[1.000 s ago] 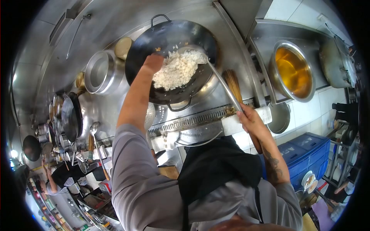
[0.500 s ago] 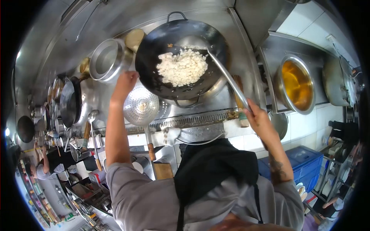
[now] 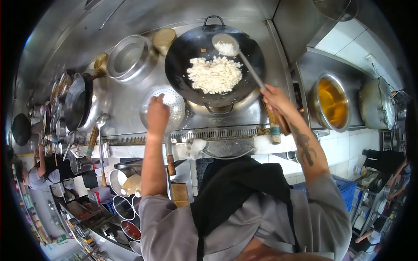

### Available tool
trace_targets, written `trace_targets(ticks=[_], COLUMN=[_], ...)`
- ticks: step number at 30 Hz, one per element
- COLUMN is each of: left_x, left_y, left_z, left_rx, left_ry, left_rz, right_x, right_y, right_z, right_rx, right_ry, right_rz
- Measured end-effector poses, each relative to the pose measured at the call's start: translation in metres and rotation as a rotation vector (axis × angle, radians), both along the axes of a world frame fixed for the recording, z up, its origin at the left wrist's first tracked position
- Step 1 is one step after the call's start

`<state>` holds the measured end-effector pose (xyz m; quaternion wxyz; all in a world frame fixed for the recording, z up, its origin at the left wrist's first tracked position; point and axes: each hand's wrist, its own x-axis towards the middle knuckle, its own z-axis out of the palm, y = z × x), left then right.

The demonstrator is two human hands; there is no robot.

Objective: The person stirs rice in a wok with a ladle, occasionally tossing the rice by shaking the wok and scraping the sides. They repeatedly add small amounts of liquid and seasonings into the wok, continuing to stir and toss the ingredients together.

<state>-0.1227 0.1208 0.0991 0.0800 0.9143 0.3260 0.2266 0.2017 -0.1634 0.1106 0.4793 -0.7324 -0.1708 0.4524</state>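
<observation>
My right hand (image 3: 278, 99) is wrapped around the long handle of a wok ladle (image 3: 252, 69). The ladle's bowl is raised over the far side of the black wok (image 3: 177, 71) and carries some white grains. A heap of white, rice-like grains (image 3: 214, 76) lies in the wok, with a small brown bit beyond it. My left hand (image 3: 157, 115) is over the round perforated skimmer (image 3: 176, 108), left of the wok, fingers curled together. Whether they hold anything small is hidden. The skimmer's wooden handle points toward me.
Left of the wok stand a metal pot (image 3: 126, 58) and a wooden-looking round block (image 3: 164, 40). A steel bowl of yellow oil (image 3: 333, 102) sits at the right, beside a lidded pot (image 3: 376, 104). Bamboo brushes and a spoon (image 3: 102, 122) are along the front edge. Other people are at both sides.
The ladle's bowl has turned up and now holds white grains. My right hand has moved up and left; my left hand has moved from the wok's edge to over the skimmer.
</observation>
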Motion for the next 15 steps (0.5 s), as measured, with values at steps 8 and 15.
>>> trace_targets(ticks=[8, 15], left_x=[0.041, 0.032], left_y=[-0.124, -0.112], left_z=[0.012, 0.006], left_rx=[-0.256, -0.273], left_ry=[-0.382, -0.37], left_rz=[-0.329, -0.191], right_x=[-0.03, -0.055], right_y=[-0.013, -0.072], right_z=[0.029, 0.067], right_rx=[-0.078, -0.008], right_ry=[0.402, 0.342], right_rz=[0.148, 0.117])
